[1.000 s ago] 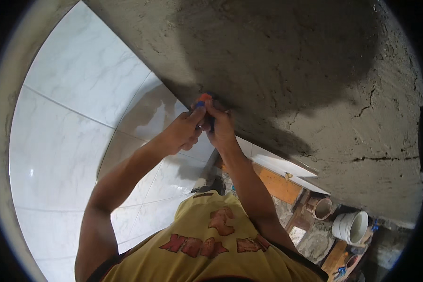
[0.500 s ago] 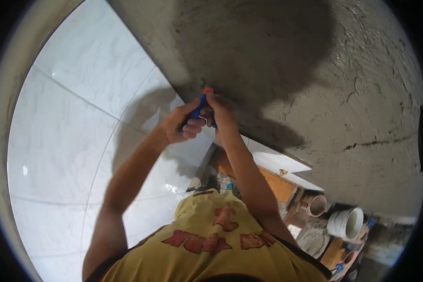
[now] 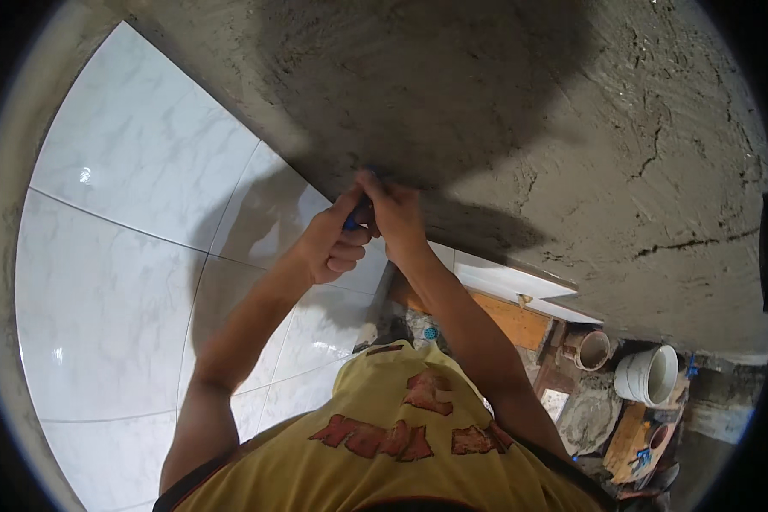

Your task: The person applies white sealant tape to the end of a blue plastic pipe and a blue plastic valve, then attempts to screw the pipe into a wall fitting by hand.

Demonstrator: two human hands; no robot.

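My left hand [image 3: 328,245] and my right hand [image 3: 398,224] are together in front of the wet grey mortar wall [image 3: 503,111]. Both are closed round a small blue tool [image 3: 351,224]; only a bit of blue shows between the fingers, and its kind is hidden. The left fingers curl round its lower part, while the right hand covers its top. Just left of the hands, white marbled tiles [image 3: 119,282] meet the mortared surface at a corner. Shadows of my arms and hands fall across the tiles.
Below right stand a white bucket [image 3: 640,375] and a brownish pot [image 3: 590,350], with wooden boards [image 3: 508,320] and rubble close by. White tile edging [image 3: 503,277] runs along the mortar's lower edge. A crack [image 3: 691,245] crosses the mortar at right.
The view has shifted slightly. My hands have turned and closed further over the tool, so its orange end and most of its blue body are now hidden.
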